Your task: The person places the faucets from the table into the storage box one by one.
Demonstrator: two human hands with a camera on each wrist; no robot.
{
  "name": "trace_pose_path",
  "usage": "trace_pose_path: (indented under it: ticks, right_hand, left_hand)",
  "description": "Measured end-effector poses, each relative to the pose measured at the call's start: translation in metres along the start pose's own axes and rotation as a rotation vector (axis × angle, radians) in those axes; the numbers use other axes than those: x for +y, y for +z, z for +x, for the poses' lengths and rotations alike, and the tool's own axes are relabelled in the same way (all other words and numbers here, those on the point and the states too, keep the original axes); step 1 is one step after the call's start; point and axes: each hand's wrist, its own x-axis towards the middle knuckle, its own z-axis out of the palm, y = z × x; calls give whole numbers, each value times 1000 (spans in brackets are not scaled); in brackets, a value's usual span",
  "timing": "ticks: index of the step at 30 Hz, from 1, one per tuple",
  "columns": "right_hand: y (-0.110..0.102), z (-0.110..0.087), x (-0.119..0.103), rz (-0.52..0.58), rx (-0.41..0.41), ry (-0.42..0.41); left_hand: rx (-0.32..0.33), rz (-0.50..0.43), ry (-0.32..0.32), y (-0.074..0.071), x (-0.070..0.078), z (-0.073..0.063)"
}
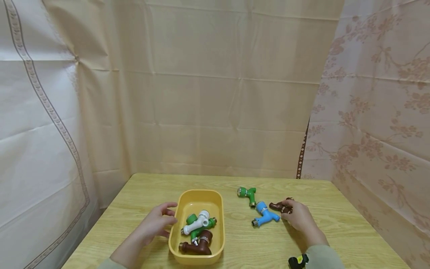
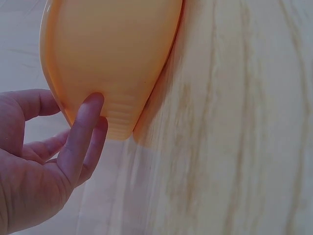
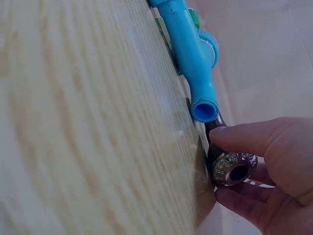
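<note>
My right hand point(image 1: 299, 218) pinches a brown plastic tap point(image 1: 277, 206) at the table's right side; its metal-ringed end point(image 3: 234, 169) shows between thumb and fingers in the right wrist view. A blue tap point(image 1: 266, 215) lies just left of that hand, with a green tap point(image 1: 248, 194) behind it. My left hand point(image 1: 156, 223) rests its loosely bent fingers against the left wall of a yellow tub point(image 1: 219, 224). Inside the tub lie a white tap point(image 1: 196, 224), a brown tap point(image 1: 201, 244) and green tap parts point(image 1: 211, 224), partly covered by the white one.
The wood-grain table point(image 1: 151, 188) reaches back to a beige curtain point(image 1: 201, 112). Patterned cloth point(image 1: 379, 123) hangs along the right side. A black and yellow object point(image 1: 298, 260) sits by the right sleeve.
</note>
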Motion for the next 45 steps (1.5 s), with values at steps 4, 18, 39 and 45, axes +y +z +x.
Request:
trace_pose_path:
  ticks: [4,18,39,45]
  right_hand:
    - [1,0,2,-21,12,-18]
    - [0,-1,0,-22,8,-8]
    - [-1,-2,3,-34,25,22]
    - [-5,-1,0,-5,10,48]
  left_hand:
    - [2,4,-1,1,2,-1]
    - [2,1,-1,1,3,-3]
    - [-4,-3,-6,1,5,-5]
    - [-2,-2,-9,0,5,-5]
